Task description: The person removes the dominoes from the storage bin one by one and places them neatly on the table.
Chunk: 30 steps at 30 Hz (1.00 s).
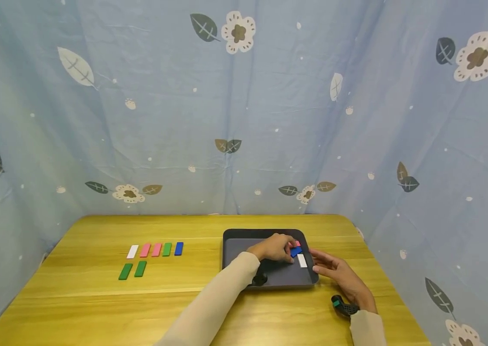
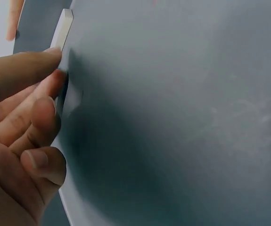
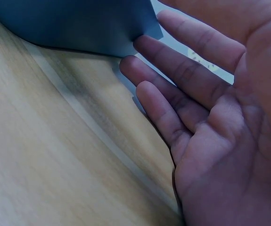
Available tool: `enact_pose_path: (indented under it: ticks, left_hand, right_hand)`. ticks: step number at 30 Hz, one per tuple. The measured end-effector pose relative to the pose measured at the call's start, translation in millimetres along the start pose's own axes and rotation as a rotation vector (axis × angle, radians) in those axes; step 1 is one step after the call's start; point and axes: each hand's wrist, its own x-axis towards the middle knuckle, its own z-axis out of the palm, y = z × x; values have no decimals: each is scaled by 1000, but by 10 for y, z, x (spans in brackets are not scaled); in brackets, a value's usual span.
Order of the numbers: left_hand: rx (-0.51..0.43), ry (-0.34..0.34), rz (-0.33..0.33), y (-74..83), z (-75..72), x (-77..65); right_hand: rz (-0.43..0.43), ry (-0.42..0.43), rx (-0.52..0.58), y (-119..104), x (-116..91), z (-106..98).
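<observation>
My left hand (image 1: 273, 247) reaches into the right part of a dark grey tray (image 1: 244, 233) and pinches a flat blue block (image 1: 296, 252) between thumb and fingertips. The blue block lies at a slant beside a pink block (image 1: 298, 243), which is partly covered by the fingers. Nearer to me in the tray is a white block (image 1: 302, 261), seen in the left wrist view as a white block (image 2: 63, 27) just past the thumb. My right hand (image 1: 341, 274) is at the tray's right wall, its fingers loosely extended (image 3: 173, 96) with fingertips right at the wall.
Left of the tray, a row on the wooden table (image 1: 75, 283) has a white block (image 1: 132, 252), two pink blocks (image 1: 145, 250), a green block (image 1: 167, 249) and a blue block (image 1: 178, 248). Two green blocks (image 1: 126, 271) lie in front. A patterned curtain (image 1: 166, 120) hangs around the table.
</observation>
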Motion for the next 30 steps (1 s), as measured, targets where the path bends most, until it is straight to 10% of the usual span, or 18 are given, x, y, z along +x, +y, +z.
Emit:
enact_pose_path:
  ticks: [30]
  left_hand:
    - [271,-42,-83,215,112,106]
  right_hand:
    - [-29,-57,-19,-9,-24,-24]
